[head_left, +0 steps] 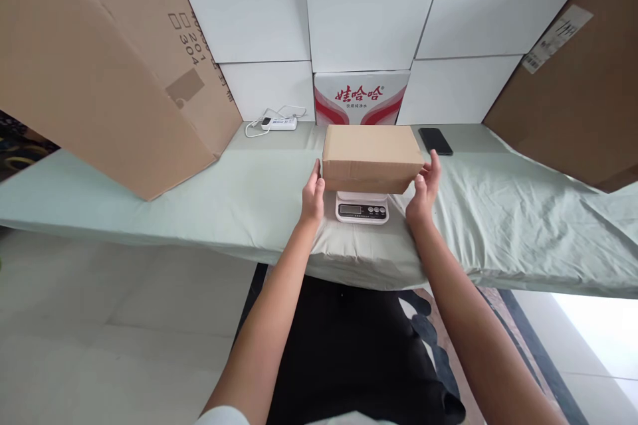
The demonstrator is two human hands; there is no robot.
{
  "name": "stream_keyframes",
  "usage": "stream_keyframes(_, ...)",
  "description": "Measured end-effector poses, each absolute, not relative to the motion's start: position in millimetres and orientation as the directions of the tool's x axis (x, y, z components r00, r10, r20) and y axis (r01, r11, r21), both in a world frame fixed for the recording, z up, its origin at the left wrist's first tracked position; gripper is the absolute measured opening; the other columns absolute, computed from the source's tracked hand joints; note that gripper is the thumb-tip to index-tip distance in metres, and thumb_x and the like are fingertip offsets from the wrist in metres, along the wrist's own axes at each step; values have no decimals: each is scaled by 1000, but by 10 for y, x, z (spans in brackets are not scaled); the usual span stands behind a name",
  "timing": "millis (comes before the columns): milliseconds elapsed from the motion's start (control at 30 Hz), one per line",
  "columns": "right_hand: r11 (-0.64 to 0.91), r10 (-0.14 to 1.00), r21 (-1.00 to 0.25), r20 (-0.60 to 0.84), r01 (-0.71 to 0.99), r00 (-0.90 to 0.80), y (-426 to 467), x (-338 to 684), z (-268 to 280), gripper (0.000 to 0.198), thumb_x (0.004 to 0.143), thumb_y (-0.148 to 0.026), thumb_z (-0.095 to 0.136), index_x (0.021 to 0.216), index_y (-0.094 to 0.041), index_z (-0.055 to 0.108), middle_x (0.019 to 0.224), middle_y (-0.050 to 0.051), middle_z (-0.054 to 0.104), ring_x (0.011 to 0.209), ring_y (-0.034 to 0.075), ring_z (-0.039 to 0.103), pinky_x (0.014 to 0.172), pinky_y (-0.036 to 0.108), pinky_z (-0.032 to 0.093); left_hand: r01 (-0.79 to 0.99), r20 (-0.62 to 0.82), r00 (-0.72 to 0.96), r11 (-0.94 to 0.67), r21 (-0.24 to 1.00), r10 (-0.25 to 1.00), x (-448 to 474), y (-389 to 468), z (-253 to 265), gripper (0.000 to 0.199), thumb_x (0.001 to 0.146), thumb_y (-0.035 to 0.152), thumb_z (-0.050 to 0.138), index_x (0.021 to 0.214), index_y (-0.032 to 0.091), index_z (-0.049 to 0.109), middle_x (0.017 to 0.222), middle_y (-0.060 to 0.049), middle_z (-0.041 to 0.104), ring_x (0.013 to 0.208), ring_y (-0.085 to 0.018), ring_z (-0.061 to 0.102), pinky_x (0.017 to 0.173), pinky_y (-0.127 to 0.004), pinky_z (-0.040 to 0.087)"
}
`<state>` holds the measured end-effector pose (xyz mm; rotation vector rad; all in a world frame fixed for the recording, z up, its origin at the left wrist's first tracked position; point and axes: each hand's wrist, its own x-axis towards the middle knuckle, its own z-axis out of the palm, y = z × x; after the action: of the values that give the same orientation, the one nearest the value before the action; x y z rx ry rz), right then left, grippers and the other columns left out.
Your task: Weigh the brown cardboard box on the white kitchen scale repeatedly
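Observation:
A closed brown cardboard box (pixel 371 146) sits over a white digital kitchen scale (pixel 362 207), whose display and buttons stick out in front; whether the box rests fully on its plate I cannot tell. My left hand (pixel 313 194) is pressed to the box's left side with fingers pointing forward. At the right front corner, my right hand (pixel 423 192) holds the other side, thumb and fingers slightly bent. Between them the two hands flank the box. The scale's plate is mostly hidden under it.
White boxes (pixel 239 6) are stacked behind, with a printed red-and-white carton (pixel 361 98) at the middle. Large cardboard panels stand left (pixel 124 73) and right (pixel 573 99). A power strip (pixel 280 123) and a black phone (pixel 435 141) lie on the cloth-covered table (pixel 239 199).

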<state>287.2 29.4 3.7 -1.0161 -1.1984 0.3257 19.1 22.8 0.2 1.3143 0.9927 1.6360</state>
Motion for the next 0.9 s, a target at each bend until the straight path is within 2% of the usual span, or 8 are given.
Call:
stream_keyframes(167, 595, 621, -779, 601, 196, 504, -161, 2788, 123, 44, 96, -64, 59, 127, -37, 73, 117, 8, 69, 112, 34, 71, 105, 60, 60, -91, 410, -354, -467, 879, 841, 195, 48, 79, 92, 93, 89, 57, 163, 29, 62, 181, -7, 53, 176, -31, 40, 148, -47, 34)
stream_keyframes(267, 597, 773, -796, 604, 102, 195, -677, 2569, 153, 34, 103, -57, 59, 98, -33, 82, 103, 9, 77, 105, 34, 74, 100, 57, 60, -80, 431, -453, -518, 852, 780, 228, -392, 145, 66, 101, 78, 53, 141, 32, 79, 158, -8, 76, 159, -33, 64, 137, -54, 51)
stream_keyframes(300, 550, 834, -835, 549, 9, -58, -852, 2461, 158, 35, 105, -53, 58, 94, -31, 84, 99, 9, 81, 99, 32, 76, 94, 53, 62, -111, 433, -378, -505, 856, 818, 241, -575, 169, 60, 104, 75, 49, 132, 34, 83, 148, -7, 82, 150, -34, 72, 132, -56, 56)
stream_keyframes(367, 409, 735, -903, 412, -131, -539, -1155, 2221, 172, 31, 100, -51, 70, 96, -25, 86, 102, 10, 85, 91, 29, 80, 85, 46, 65, -196, 426, -40, -425, 884, 904, 259, -925, 231, 70, 108, 78, 33, 123, 37, 87, 132, -7, 89, 133, -33, 82, 120, -55, 65)
stream_keyframes(433, 343, 670, -930, 341, -133, -659, -1361, 1997, 194, 25, 93, -45, 81, 84, -21, 82, 87, 7, 82, 80, 22, 76, 73, 34, 62, -193, 384, 347, -336, 922, 855, 259, -1183, 308, 83, 106, 84, 23, 119, 35, 90, 123, -8, 91, 119, -33, 87, 104, -53, 72)
stream_keyframes(500, 299, 712, -948, 295, -105, -638, -1468, 1837, 211, 25, 92, -39, 81, 77, -19, 76, 79, 4, 75, 77, 18, 71, 73, 30, 58, -199, 423, 466, -374, 906, 777, 238, -1311, 366, 91, 105, 86, 23, 111, 28, 92, 112, -12, 93, 105, -32, 90, 91, -48, 73)
stream_keyframes(667, 313, 693, -940, 326, -139, -644, -1546, 1649, 127, 24, 84, -41, 89, 89, -17, 87, 107, 10, 74, 100, 22, 69, 90, 34, 61, -248, 282, 227, -224, 943, 932, 141, -1290, 276, 95, 102, 90, 30, 86, 18, 89, 69, -12, 84, 62, -22, 80, 53, -29, 60)
stream_keyframes(900, 276, 619, -940, 334, -201, -711, -1692, 1444, -183, 43, 86, -46, 89, 118, -18, 89, 113, 12, 82, 109, 26, 69, 100, 39, 58, -399, 114, 318, 24, 917, 941, 117, -1208, 139, 95, 95, 98, 40, 80, 17, 89, 52, -7, 73, 26, -9, 48, 26, -17, 24)
